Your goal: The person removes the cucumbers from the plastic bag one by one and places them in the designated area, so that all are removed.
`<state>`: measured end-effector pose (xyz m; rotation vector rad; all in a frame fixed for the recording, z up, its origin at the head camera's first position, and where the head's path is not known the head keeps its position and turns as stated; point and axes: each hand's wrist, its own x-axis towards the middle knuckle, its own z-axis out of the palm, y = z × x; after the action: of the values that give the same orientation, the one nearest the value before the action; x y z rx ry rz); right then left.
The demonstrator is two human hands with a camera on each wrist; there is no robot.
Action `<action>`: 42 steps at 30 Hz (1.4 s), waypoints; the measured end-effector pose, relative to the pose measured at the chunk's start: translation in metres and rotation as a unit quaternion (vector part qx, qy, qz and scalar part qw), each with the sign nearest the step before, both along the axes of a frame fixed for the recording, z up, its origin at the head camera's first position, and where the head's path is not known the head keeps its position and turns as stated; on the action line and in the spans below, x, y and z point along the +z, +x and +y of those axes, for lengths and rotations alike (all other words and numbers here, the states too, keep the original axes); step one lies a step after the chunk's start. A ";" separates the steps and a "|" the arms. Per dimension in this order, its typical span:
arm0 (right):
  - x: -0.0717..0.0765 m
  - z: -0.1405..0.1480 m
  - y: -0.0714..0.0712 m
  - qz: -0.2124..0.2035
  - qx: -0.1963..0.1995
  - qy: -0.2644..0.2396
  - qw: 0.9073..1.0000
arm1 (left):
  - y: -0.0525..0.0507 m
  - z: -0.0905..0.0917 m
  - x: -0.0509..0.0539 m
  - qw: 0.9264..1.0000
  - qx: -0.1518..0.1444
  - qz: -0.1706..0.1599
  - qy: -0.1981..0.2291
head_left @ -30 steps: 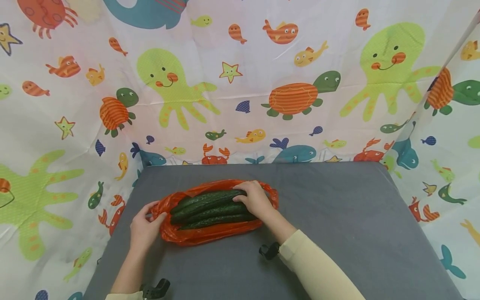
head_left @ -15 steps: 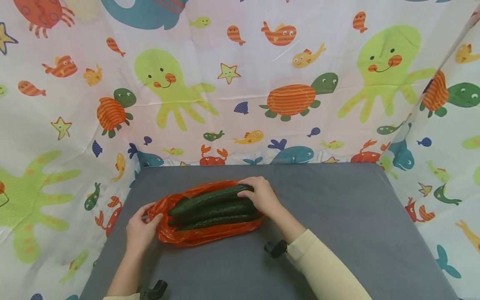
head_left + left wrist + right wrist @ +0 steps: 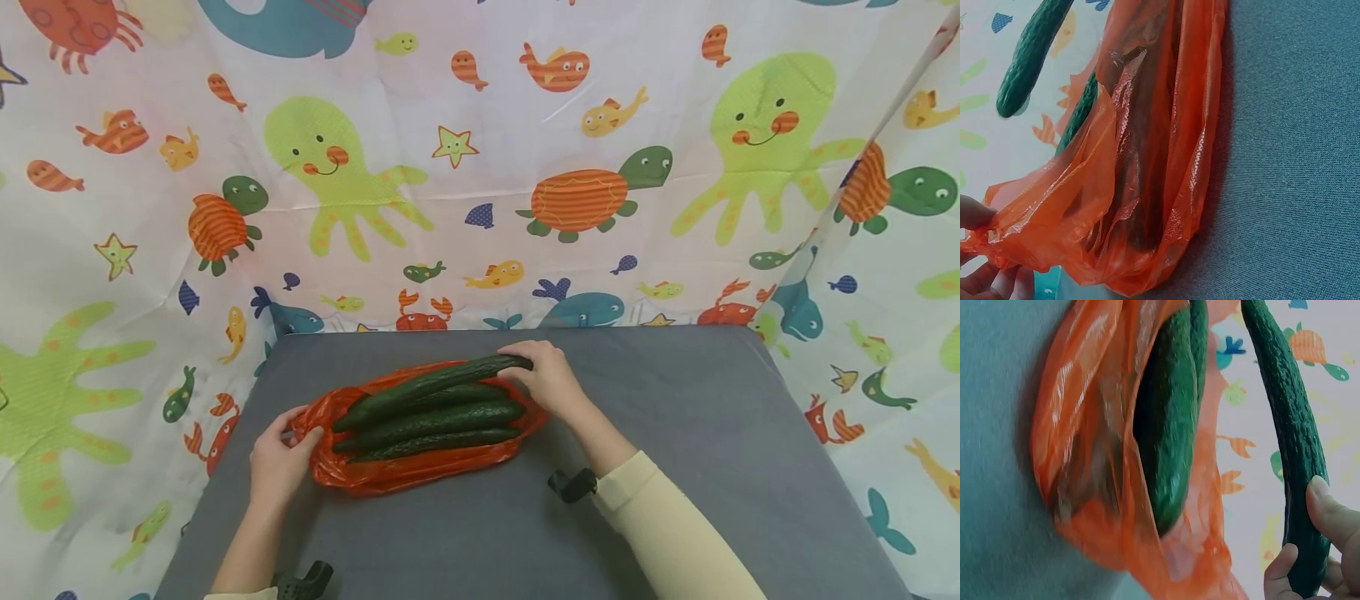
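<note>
Hands apart, one at each end of the orange plastic bag (image 3: 412, 477). Left hand (image 3: 281, 467) pinches the bag's gathered end; in its wrist view the fingers are cut off by the left and bottom edges. Right hand (image 3: 547, 379) grips one end of a cucumber (image 3: 427, 385), thumb on the near side, palm mostly out of frame in its wrist view. The cucumber slants from right hand toward left, raised above the bag; the end away from the right hand is cropped in the right wrist view but shows free in the left one. Between the hands, other cucumbers (image 3: 450, 422) lie in the open bag, at least three, the rearmost partly covered by the held one; total under the crumpled plastic can't be told. Grey table (image 3: 712, 433) beneath both hands, printed curtain (image 3: 450, 200) beyond them. Left sleeve (image 3: 242, 594) barely in frame.
</note>
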<state>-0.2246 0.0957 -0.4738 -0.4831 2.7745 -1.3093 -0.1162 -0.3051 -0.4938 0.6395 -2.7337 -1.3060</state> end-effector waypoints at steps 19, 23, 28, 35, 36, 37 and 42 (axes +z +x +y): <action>-0.002 0.060 -0.015 -0.011 -0.013 -0.001 1.000 | -0.002 -0.002 -0.004 1.000 0.008 0.001 0.001; -0.002 0.073 -0.020 -0.016 -0.009 0.000 1.000 | -0.003 -0.001 -0.004 1.000 0.007 -0.001 0.004; -0.004 0.091 -0.025 -0.015 0.000 0.012 1.000 | -0.004 0.000 -0.003 1.000 0.007 -0.005 0.002; -0.010 0.118 -0.030 -0.010 -0.011 0.019 1.000 | -0.003 0.000 -0.003 1.000 0.007 -0.005 0.003; -0.011 0.123 -0.031 -0.011 -0.014 0.020 1.000 | -0.003 0.000 -0.004 1.000 0.007 -0.004 0.002; -0.012 0.127 -0.031 -0.013 -0.018 0.022 1.000 | -0.004 0.000 -0.004 1.000 0.008 -0.003 0.003; -0.018 0.148 -0.032 -0.030 -0.035 0.032 0.998 | -0.004 -0.001 -0.004 1.000 0.007 -0.003 0.003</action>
<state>-0.2568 0.2438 -0.4913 -0.3418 2.7971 -1.2217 -0.1199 -0.3060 -0.4983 0.6632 -2.7272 -1.3113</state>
